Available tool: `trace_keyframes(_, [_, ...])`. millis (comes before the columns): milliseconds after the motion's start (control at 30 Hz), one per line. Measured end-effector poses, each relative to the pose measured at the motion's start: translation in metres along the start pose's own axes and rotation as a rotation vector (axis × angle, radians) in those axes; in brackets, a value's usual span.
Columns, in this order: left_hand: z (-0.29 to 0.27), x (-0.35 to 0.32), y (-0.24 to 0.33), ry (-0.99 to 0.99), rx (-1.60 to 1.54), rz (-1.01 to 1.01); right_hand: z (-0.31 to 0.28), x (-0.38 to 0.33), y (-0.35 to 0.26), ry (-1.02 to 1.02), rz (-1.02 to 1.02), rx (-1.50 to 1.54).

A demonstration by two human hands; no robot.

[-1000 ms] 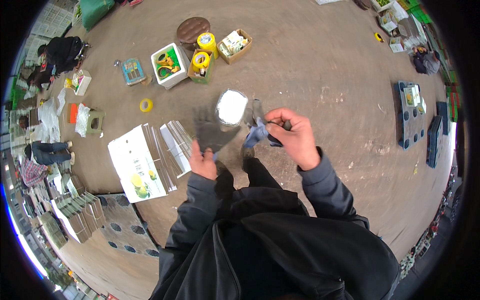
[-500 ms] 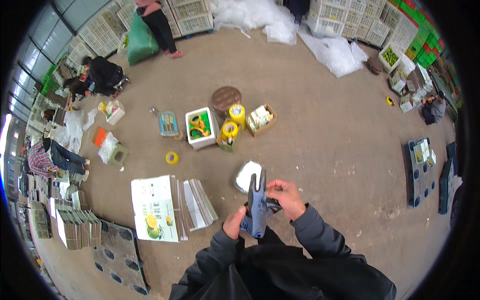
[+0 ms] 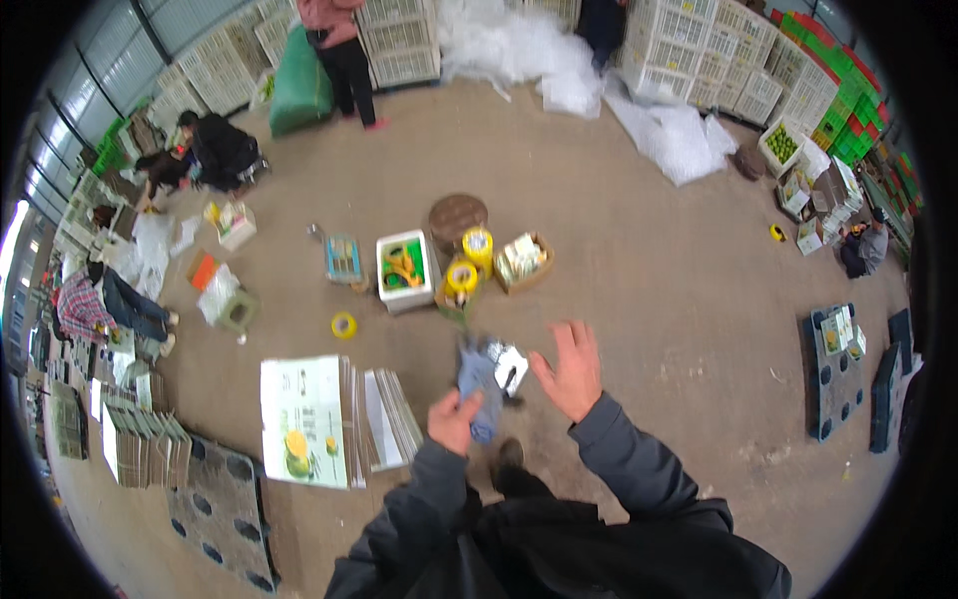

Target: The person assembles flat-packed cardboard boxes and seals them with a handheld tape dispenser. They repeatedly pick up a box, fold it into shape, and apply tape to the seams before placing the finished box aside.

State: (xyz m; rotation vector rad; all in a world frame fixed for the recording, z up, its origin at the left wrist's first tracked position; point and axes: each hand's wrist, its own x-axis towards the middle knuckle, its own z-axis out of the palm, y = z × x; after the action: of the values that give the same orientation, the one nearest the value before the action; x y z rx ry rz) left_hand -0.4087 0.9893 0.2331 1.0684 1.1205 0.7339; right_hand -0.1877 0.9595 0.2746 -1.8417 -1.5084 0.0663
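Observation:
My left hand point(image 3: 452, 419) is closed on a blue-grey work glove point(image 3: 480, 394), its thumb pressed over the lower part. The glove is blurred, so I cannot tell whether there is one or a pair. To the right of it my right hand point(image 3: 571, 374) is held up bare, fingers stretched and thumb apart, touching nothing. Behind the glove lies a white-topped bundle point(image 3: 511, 365) on the floor, partly hidden by it. Left of my left hand, flat printed cartons point(image 3: 302, 419) stand bundled in a stack.
Ahead are a white foam box point(image 3: 404, 298) with orange-handled tools, yellow tape rolls point(image 3: 477, 243), a brown stool point(image 3: 457, 215) and a small carton point(image 3: 524, 265). A loose tape roll point(image 3: 343, 324) lies nearer. Dark pallets point(image 3: 836, 374) lie right, another pallet point(image 3: 222, 509) left. Several people work farther off.
My right hand has let go of the glove and moved away from it, fingers opening. The left hand has shifted slightly left and up with the glove. The view has tilted a little.

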Motion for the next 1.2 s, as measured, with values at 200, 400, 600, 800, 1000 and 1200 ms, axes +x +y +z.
trace_keyframes(200, [-0.004,0.004,0.012,0.041,-0.077,0.199,-0.012,-0.019,-0.066,-0.400,-0.331,0.240])
trace_keyframes(400, [-0.001,-0.015,0.014,0.020,0.109,0.126,0.021,-0.028,-0.059,-0.286,-0.316,0.204])
trace_keyframes(600, [-0.015,-0.019,0.012,-0.100,-0.115,0.039,0.025,-0.033,-0.029,-0.416,0.458,0.930])
trace_keyframes(800, [-0.034,-0.019,0.011,-0.062,0.048,0.123,0.010,-0.022,-0.016,-0.256,0.435,0.752])
trace_keyframes(1000, [-0.025,-0.020,-0.021,-0.191,-0.333,-0.166,0.013,-0.029,-0.045,-0.340,-0.302,0.296])
trace_keyframes(1200, [-0.012,-0.017,-0.028,0.131,-0.616,-0.145,-0.007,-0.064,-0.046,-0.289,0.274,0.528])
